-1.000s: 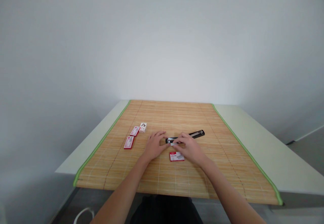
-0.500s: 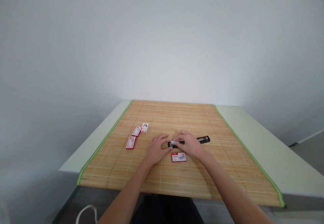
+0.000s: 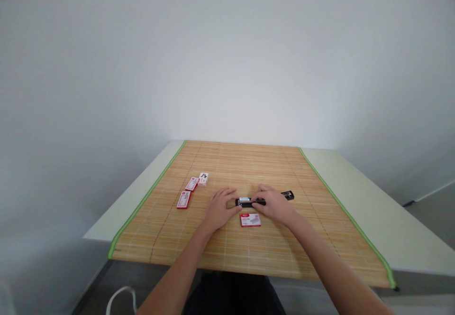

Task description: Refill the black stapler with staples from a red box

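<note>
Stapler (image 3: 249, 202) between both hands' grip.

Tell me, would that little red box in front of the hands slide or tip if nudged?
The red box lies flat and low, so it would probably slide, not tip. The ribbed bamboo mat may drag on it somewhat. Being small, it likely feels light, though its contents are hidden.

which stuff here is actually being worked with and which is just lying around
In use:
- left hand and right hand on the black stapler
- red box lying just in front of it

Lying about:
- two red boxes
- white box
- bamboo mat
</note>
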Tool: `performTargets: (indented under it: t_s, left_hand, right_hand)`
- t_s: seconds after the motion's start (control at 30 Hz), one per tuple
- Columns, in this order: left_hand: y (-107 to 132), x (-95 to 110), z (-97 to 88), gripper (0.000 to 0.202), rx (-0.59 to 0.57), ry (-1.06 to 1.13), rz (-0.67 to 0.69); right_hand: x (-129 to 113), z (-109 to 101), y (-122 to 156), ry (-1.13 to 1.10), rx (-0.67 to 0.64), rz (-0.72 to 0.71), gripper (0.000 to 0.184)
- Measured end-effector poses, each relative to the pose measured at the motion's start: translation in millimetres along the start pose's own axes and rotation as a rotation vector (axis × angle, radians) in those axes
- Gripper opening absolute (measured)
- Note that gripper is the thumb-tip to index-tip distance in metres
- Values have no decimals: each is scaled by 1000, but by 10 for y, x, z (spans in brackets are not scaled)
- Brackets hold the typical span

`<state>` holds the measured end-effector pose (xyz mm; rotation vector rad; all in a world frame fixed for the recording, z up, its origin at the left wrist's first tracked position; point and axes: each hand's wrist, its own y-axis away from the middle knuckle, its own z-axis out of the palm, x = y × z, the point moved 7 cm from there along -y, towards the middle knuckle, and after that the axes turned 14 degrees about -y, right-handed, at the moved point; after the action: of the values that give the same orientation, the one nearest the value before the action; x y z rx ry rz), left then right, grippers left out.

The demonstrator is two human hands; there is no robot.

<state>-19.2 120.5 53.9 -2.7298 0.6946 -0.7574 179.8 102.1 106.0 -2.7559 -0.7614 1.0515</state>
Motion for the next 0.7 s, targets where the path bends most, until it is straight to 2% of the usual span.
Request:
performTargets:
  t_s: [0.2,0.27,0.33,0.4,0.5,0.53,0.6,0.7]
  left_hand:
    - [-10,-12,24,34,-12,-4,2]
    - [-11,-14,19,35,-16,-10,-6]
    - [-11,-14,15,35,-20,-17,-10]
    - [-12,-7,10,35,-19,-20,-2]
    - [-12,9,-2,34,-8,-19,11]
    - [-11,13,-7,35,-6,-20,10]
    - [-9,21,-15,36,-7,-24,6]
    - [-2,36,-24,36,-16,-32,7]
  right_hand:
    - [-139,112,-14,17,-13,-22,13]
    - [-179,38,2,22,-14,-36,16]
    - [-151,-159,78,20,33,-49,27]
    - [-10,-439,225,-16,145,-20,41]
    - [411,-747,541,-218,335,139,71]
    - [575,-763,647,-344,375,212,82]
    - [827,-645,799,-626,379,314,90]
    - [972,-419,870,-928,410,343,77]
